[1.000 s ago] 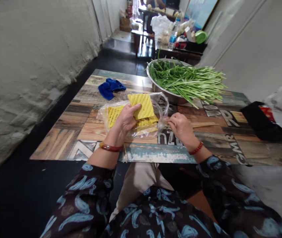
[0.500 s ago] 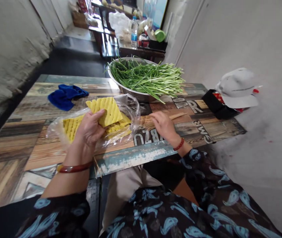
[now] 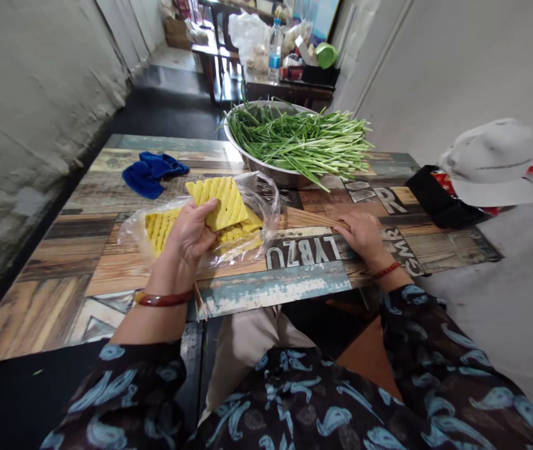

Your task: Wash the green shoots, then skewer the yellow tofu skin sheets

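My left hand [image 3: 192, 232] is closed on a yellow scored slab of tofu [image 3: 222, 203], thumb on top, tilted above the plastic bag. Under and beside it, more yellow scored slabs [image 3: 161, 228] lie in the open clear plastic bag [image 3: 270, 199]. To the right, bamboo skewers [image 3: 311, 217] lie on the patterned table [image 3: 121, 215], pointing toward the bag. My right hand [image 3: 363, 234] has its fingers closed at their right end; how many it grips is hidden.
Behind the bag stands a metal bowl [image 3: 234, 139] heaped with garlic chives [image 3: 313, 144]. A blue cloth [image 3: 151, 174] lies at the back left. On the right, a white cap [image 3: 489, 162] rests on a black box [image 3: 451, 209] by the wall. Thin sticks [image 3: 199, 300] show at the front edge.
My right hand has slid right, from the middle of the skewers to their right end. My left hand keeps its hold on the tofu slab. The whole view has shifted a little.
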`<act>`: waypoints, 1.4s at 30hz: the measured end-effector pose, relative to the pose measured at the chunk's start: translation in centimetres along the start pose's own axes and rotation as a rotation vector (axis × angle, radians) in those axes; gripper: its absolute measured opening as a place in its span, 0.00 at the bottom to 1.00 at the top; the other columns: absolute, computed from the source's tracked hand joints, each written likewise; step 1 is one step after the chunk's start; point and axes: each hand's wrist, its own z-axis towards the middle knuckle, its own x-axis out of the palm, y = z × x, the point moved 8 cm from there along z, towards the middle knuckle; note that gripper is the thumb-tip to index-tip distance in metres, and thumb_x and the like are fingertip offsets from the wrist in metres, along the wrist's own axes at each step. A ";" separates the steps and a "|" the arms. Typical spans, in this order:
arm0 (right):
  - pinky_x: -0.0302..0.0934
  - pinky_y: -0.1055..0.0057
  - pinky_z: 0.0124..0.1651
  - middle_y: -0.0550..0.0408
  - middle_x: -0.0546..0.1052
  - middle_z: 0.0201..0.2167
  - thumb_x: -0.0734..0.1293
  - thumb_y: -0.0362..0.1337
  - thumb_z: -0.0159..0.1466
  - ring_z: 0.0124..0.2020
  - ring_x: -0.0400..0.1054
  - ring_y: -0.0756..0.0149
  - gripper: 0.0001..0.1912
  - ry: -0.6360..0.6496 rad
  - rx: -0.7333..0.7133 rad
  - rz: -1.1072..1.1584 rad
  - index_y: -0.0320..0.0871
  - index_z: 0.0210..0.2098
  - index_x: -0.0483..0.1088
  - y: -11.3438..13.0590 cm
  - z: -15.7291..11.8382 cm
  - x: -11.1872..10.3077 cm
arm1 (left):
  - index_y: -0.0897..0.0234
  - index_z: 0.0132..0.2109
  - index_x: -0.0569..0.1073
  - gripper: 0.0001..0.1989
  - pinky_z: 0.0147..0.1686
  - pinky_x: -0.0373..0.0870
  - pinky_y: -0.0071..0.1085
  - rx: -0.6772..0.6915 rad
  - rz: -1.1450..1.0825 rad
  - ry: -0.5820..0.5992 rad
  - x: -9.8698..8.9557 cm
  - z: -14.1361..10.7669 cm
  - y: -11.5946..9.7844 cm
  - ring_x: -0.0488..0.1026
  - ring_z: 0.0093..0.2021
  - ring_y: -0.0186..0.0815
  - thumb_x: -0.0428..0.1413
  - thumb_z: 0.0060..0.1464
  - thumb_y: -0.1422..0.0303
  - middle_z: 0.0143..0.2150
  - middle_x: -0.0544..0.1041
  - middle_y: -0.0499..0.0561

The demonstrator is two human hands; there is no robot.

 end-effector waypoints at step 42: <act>0.63 0.51 0.57 0.44 0.70 0.63 0.60 0.25 0.60 0.61 0.64 0.49 0.29 0.007 0.080 -0.103 0.44 0.60 0.70 -9.4 -6.0 -3.8 | 0.66 0.46 0.78 0.13 0.46 0.81 0.34 0.075 0.112 -0.021 -0.5 0.8 -0.6 0.81 0.48 0.40 0.56 0.55 0.79 0.41 0.84 0.51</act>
